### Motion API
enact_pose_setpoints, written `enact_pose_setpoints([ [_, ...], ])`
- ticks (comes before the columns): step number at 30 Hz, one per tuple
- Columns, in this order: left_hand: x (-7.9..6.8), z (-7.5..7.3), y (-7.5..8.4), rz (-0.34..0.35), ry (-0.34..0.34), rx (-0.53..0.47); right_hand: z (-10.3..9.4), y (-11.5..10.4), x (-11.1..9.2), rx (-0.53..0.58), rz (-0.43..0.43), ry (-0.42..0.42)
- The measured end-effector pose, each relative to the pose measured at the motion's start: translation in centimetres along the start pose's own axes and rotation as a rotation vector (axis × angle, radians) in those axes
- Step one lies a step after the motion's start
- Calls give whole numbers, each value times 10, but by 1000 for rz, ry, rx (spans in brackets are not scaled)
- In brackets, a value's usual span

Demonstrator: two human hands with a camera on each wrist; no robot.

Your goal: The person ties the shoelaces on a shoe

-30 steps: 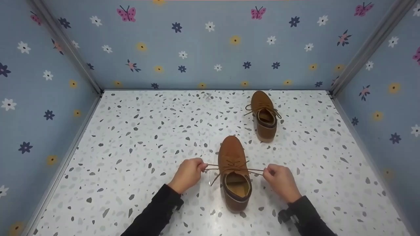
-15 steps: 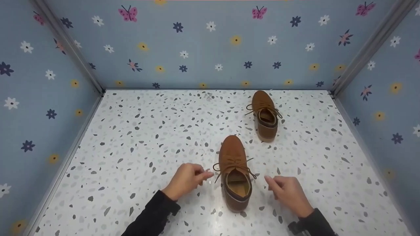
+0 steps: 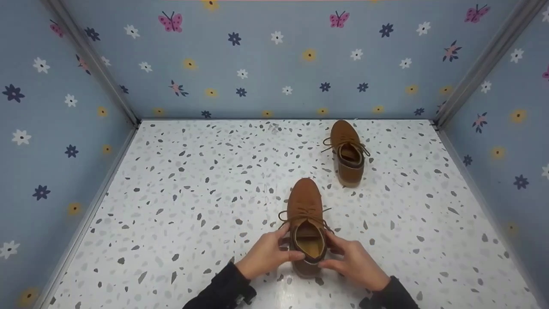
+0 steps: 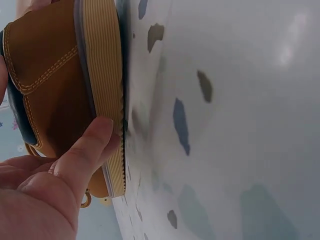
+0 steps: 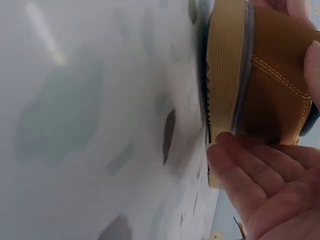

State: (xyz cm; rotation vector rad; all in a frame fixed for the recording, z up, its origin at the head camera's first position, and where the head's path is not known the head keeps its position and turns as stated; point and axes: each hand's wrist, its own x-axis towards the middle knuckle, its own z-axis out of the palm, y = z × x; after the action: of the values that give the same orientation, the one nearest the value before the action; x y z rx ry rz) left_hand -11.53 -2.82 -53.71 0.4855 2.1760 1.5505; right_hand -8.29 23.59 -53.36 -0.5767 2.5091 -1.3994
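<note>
A brown lace-up shoe (image 3: 303, 195) stands on the floor in the head view, toe pointing away, its lace (image 3: 315, 218) tied in a bow. On its left side my left hand (image 3: 266, 254) holds it, thumb at the heel collar and fingers along the side. My right hand (image 3: 359, 262) mirrors this on the right side, thumb near the back of the collar. In the left wrist view, fingers (image 4: 82, 152) touch the ribbed tan sole (image 4: 102, 65). The right wrist view shows fingers (image 5: 250, 170) against the sole and the brown upper (image 5: 280, 60).
A second brown shoe (image 3: 349, 174), also with a tied bow, stands farther back to the right. Speckled white floor (image 3: 193, 193) lies around both shoes. Blue flowered panels (image 3: 257, 56) enclose the back and sides.
A second ago both hands pulled the lace loops outward; then they let go, leaving a bow. Now both hands have come inward and hold the shoe's sides near the heel.
</note>
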Motion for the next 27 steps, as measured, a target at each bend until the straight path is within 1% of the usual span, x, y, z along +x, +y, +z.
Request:
enact_pose_setpoints([
  [2,3,-2,0,-6,14,-5,1,0,5,27,-11,7],
  [6,9,-7,0,-6,37,-1,1,0,17,33,-11,29],
  [10,17,-16,1,8,70,9,0,-4,35,-5,30,56],
  [13,27,-24,3,19,92,1,-1,-10,53,-32,83,77],
  [16,43,-34,4,37,120,12,-5,-13,74,-32,115,78],
  [20,70,-48,6,32,181,68,-17,-8,109,-15,131,55],
  [24,99,-63,7,2,240,89,-30,2,146,-43,141,37],
  [27,118,-74,6,-22,257,89,-36,8,168,-78,148,33],
])
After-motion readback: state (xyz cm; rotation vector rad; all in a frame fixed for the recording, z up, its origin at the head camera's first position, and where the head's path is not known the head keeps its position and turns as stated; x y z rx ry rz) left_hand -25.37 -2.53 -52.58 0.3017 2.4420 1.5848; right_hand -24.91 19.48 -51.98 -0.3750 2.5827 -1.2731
